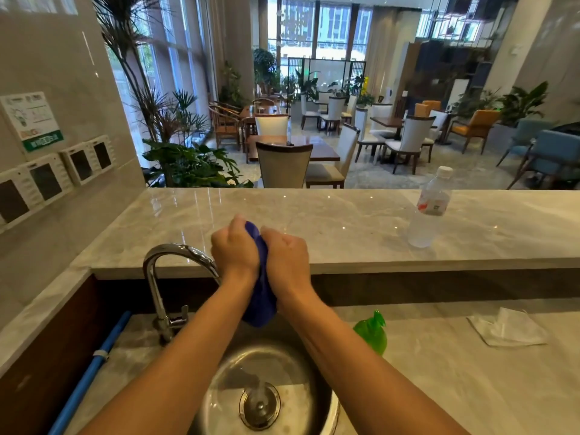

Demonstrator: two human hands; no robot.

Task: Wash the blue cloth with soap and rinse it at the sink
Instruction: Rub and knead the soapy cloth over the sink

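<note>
- Above the round stainless-steel sink basin (219, 372), the bunched, wet-looking blue cloth (261, 296) is held upright between two hands, its upper tip showing above the knuckles and its lower end hanging free below the wrists, well above the drain
- The left hand (233, 249) is curled tight around the upper part of the cloth, fingers wrapped to the far side and out of sight
- The right hand (287, 257) grips the same bundle from the other side, fist closed on it, the two hands pressed close with the cloth squeezed between them
- Both bare forearms reach in from the lower edge, crossing over the basin
- A thin stream of water falls toward the metal drain strainer (260, 405) at the bottom of the basin, where a shallow film of water lies
- The curved chrome tap (163, 277) stands at the basin's left rear, its spout arching toward the left wrist
- A green plastic bottle top (372, 332) sits on the counter just right of the right forearm
- A crumpled white paper sheet (507, 331) lies further right on the pale marble counter (439, 387)
- A clear plastic water bottle with a white cap (430, 208) stands on the raised marble ledge (345, 227) behind
- A blue pipe (91, 372) runs diagonally along the left side
</note>
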